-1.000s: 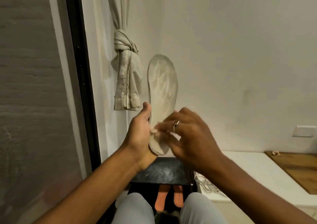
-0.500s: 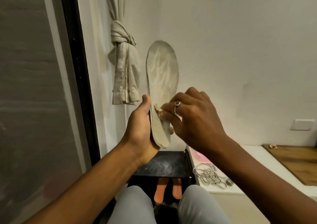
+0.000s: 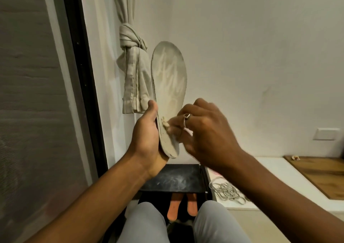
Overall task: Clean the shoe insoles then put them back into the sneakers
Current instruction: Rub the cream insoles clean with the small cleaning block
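Compared with half a second ago, the left hand [image 3: 147, 136] keeps the grey insole [image 3: 170, 82] in almost the same place, in the air in front of the wall. The right hand [image 3: 206, 131] has moved a little: the small pale wad [image 3: 165, 124] it holds now sits slightly lower on the insole, nearer to the heel and to the left edge.

The long axis of the insole is nearly upright, a little tilted. The toe end points up, beside the knotted curtain [image 3: 133, 43], and the heel end points down into the left palm. Its broad face, which has pale streaks, is turned toward the right hand.

The grip of the left hand is wrapped round the heel half, with the thumb lying along the left edge. The grip of the right hand pinches the wad between the fingertips and presses it on the insole; one finger carries a ring [image 3: 186, 117].

I count one grey insole, one wad and two orange insoles [image 3: 174, 208], which lie side by side under the front edge of the black table [image 3: 173, 177], between the person's knees. One bundle of pale laces [image 3: 227, 190] lies on the white ledge [image 3: 275, 166] to the right.
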### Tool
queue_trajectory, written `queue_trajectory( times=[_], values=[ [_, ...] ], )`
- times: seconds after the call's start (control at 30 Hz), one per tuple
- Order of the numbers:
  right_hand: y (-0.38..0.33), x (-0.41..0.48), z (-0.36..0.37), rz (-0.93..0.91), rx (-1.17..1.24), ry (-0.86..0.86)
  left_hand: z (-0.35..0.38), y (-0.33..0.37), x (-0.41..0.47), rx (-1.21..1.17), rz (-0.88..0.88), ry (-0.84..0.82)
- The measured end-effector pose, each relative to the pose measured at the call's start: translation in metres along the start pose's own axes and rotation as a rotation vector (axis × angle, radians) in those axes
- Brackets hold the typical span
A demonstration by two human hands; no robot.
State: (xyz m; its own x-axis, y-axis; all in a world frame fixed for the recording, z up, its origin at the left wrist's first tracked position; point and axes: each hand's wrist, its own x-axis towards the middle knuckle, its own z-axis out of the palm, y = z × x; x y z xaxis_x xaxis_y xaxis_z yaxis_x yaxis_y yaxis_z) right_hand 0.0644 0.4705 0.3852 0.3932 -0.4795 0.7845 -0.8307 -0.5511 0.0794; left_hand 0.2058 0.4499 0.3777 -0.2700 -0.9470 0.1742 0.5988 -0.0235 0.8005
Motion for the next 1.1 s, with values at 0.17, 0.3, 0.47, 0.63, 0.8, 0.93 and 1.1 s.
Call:
queue_trajectory(
  times=[0.17,0.3,0.47,0.63,0.8,0.93,1.1],
  values=[
    [0.002,-0.014,-0.001,0.060,0.194,-0.082,0.003,0.000,-0.003,0.029,-0.044,-0.014],
    [0.017,0.009,0.001,0.059,-0.073,0.109,0.008,-0.007,-0.005,0.060,-0.059,-0.020],
    [-0.001,-0.005,0.009,0.202,0.410,0.086,0.003,-0.002,-0.005,0.079,-0.118,-0.052],
    [0.013,-0.001,0.006,0.103,0.282,0.068,0.009,-0.005,-0.008,0.029,-0.130,-0.085],
    [0.023,0.019,0.009,0.141,0.146,0.223,0.012,-0.010,-0.009,0.081,-0.097,-0.078],
    [0.008,-0.003,0.011,0.084,0.254,0.111,0.010,-0.004,-0.008,-0.020,-0.129,-0.125],
    [0.036,0.019,0.004,0.066,-0.129,0.214,0.013,-0.012,-0.007,0.130,-0.090,-0.118]
  ],
)
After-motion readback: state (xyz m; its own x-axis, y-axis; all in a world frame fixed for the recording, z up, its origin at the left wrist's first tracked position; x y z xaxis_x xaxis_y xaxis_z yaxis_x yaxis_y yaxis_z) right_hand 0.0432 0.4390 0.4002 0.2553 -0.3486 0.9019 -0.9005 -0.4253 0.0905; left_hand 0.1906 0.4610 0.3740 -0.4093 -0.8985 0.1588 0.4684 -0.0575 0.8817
